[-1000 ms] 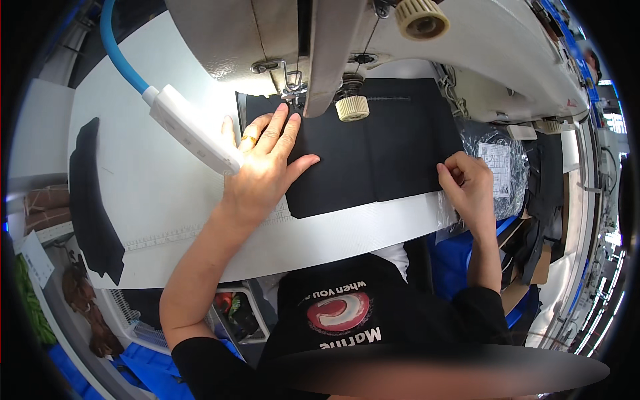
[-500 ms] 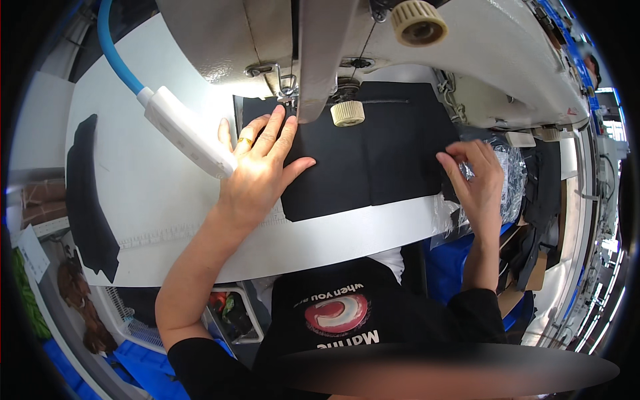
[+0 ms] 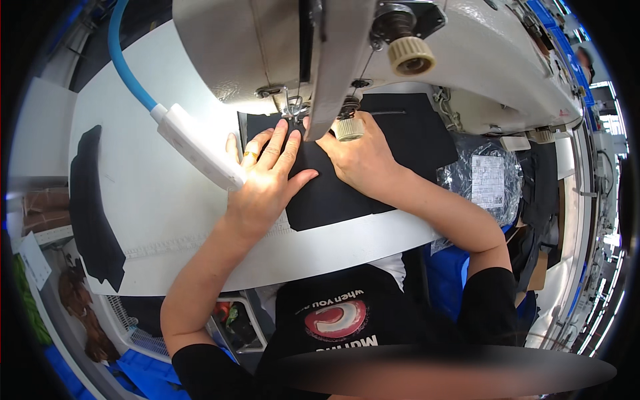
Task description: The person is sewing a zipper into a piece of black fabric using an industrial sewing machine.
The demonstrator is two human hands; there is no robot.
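Note:
A piece of black fabric (image 3: 413, 137) lies flat beneath the sewing machine's head (image 3: 223, 50). My left hand (image 3: 263, 177), with a gold ring on one finger, rests on the fabric's left part. Its fingers are spread, and their tips reach close to the presser foot (image 3: 293, 110). Just right of the needle area is my right hand (image 3: 367, 160), over the same fabric. The machine's front bar and a cream knob (image 3: 349, 129) cover most of its fingers, so I cannot see whether they pinch anything.
A white lamp (image 3: 200, 148) on a blue flexible arm shines beside my left hand. Another black fabric piece (image 3: 97, 213) lies at the white table's left edge. A clear plastic bag with a label (image 3: 487, 180) sits at the right, above a blue bin (image 3: 445, 277).
My right hand has moved left from the fabric's right edge to beside the needle area. My left hand stays spread on the fabric. The whole view has shifted slightly.

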